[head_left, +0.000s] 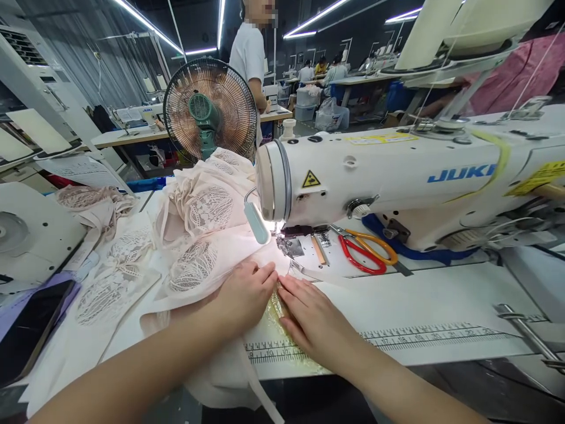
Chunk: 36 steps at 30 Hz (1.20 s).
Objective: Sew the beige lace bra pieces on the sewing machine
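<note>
A pale pink lace bra (194, 266) lies on the sewing table, its edge running under the needle area of the white sewing machine (326, 171). My left hand (247, 291) is closed on the fabric edge just in front of the needle, fingertips bent down. Beside it, my right hand (311, 315) rests with its fingers stretched out near the same edge, its fingertips almost meeting the left ones. Below both hands are crinkled yellowish tape (277, 309) and a printed ruler strip (419, 337). A loose pink strap (265, 394) hangs over the front edge.
Red-handled scissors (362, 256) and orange-handled scissors (379, 244) lie right of the needle. More lace pieces (103, 294) and a dark phone (33, 330) are at left. Behind stand a fan (209, 112) and a person in a white shirt (248, 56).
</note>
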### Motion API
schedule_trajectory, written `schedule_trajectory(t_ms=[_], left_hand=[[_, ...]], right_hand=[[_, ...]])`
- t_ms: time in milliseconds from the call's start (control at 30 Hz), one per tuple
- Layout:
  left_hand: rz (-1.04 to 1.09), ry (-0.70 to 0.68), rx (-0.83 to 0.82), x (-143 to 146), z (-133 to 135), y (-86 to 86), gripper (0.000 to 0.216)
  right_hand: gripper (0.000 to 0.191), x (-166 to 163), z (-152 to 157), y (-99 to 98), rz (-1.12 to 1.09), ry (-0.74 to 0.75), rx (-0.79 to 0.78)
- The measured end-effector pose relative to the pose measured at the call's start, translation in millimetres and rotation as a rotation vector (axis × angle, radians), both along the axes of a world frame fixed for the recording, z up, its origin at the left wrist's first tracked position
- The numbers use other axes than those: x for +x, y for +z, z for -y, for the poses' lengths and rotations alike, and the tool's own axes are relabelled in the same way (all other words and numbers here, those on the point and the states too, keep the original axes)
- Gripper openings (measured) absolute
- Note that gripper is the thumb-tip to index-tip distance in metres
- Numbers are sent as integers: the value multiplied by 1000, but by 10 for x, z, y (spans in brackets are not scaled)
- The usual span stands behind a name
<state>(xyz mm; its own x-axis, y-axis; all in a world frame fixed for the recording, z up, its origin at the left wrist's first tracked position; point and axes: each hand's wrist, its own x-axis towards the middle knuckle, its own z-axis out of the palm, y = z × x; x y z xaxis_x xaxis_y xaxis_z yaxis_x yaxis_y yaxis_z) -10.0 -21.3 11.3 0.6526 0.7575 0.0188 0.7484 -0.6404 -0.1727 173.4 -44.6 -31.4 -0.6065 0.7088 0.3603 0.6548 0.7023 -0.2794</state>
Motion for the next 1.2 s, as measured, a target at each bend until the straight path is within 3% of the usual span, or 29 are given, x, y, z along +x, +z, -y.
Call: schedule_trajectory(t_ms=[167, 433, 1067, 1200], left_hand=[[77, -71, 20, -96, -101, -1, 30], [164, -69, -34, -168, -227, -26, 27], [162, -99, -54, -200, -443, 39, 28], [136, -54, -44, -216, -507, 36, 27]], right_hand=[[36, 52, 3, 25, -57, 12, -11], [31, 93, -21, 64, -107, 20, -28], [29, 112, -17, 71, -114, 21, -26], [29, 116, -12, 61, -95, 18, -12]])
